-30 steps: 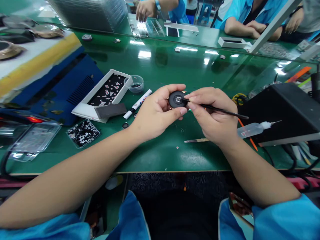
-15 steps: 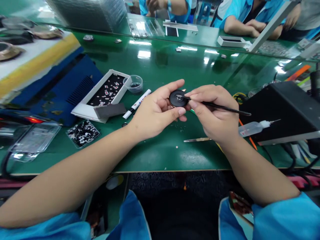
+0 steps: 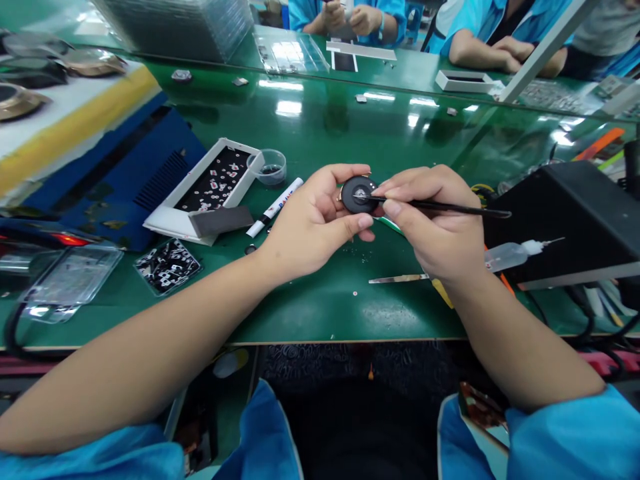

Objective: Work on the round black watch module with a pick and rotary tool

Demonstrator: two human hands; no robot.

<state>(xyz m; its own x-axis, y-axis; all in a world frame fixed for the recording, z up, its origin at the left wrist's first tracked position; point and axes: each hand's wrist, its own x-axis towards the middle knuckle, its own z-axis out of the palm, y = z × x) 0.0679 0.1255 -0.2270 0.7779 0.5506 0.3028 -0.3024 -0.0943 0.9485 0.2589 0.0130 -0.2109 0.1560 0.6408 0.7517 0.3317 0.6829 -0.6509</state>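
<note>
A round black smartwatch case (image 3: 353, 202) with a thin gold-coloured edge rests in my left hand (image 3: 305, 227), gripped between thumb and fingers. My right hand (image 3: 440, 230) pinches slim black tweezers (image 3: 450, 207), held nearly level. Their tip touches or hovers just over the middle of the case's face; I cannot tell which. Below the hands, a thin blade-like tool (image 3: 397, 279) lies on the green table. A tiny pale part (image 3: 355, 293) sits near it.
To the left are a white tray (image 3: 173, 220) of small parts, a round clear cup (image 3: 273, 167), a paint marker (image 3: 275, 208) and a clear box (image 3: 167, 267) of black-and-white pieces. At right stand a black box (image 3: 565, 220) and a needle-tipped bottle (image 3: 515, 253). Co-workers sit opposite.
The watch case has turned slightly in my left hand. My right hand and the tweezers have shifted a little to the right. A co-worker's hands across the table have moved.
</note>
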